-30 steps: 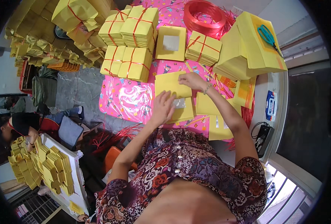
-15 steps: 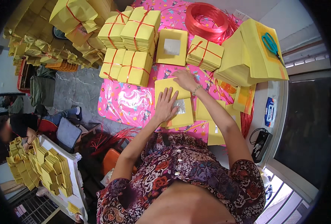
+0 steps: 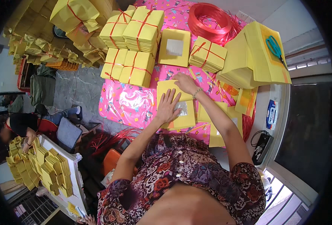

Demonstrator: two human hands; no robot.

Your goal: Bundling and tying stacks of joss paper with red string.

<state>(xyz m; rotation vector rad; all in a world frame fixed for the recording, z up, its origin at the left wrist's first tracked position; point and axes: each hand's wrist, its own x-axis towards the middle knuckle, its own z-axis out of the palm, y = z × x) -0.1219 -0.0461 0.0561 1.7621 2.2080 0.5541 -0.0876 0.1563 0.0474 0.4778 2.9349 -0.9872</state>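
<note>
In front of me on the pink table cover lies a yellow paper envelope [image 3: 186,122] with a shiny clear window, on top of other yellow paper. My left hand [image 3: 168,108] rests flat on its left part, fingers spread. Higher up, my right hand [image 3: 186,84] touches the envelope's far edge with loosely bent fingers and grips nothing that I can see. Just right of the envelope, loose yellow envelopes [image 3: 226,137] overlap one another beneath my right forearm.
Yellow bundles tied with red strips [image 3: 138,69] stand back left, beside a windowed envelope stack [image 3: 166,60]. A red strapping coil [image 3: 210,18] lies behind. Teal scissors [image 3: 274,47] rest on a tall yellow stack [image 3: 237,56]. Far left, a co-worker [image 3: 23,125] handles yellow paper.
My right hand has come slightly nearer, onto the envelope's far edge. My left hand stays flat in place. The co-worker's hand at the far left has shifted a little.
</note>
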